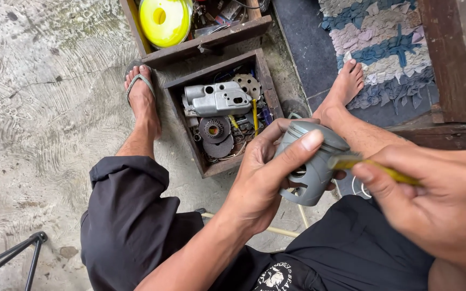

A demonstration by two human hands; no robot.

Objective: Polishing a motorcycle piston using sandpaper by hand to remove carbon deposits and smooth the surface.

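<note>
Piston point(313, 164) in left hand point(265, 180)

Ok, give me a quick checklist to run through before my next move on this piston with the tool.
1. Left hand grips the grey piston firmly: ok.
2. Right hand pinches the yellow-handled tool: ok.
3. Tool tip meets the piston's side: cannot tell, blurred.
4. Thumb away from the tip: ok.
5. Piston held above the lap, away from the wooden parts box: ok.
</note>
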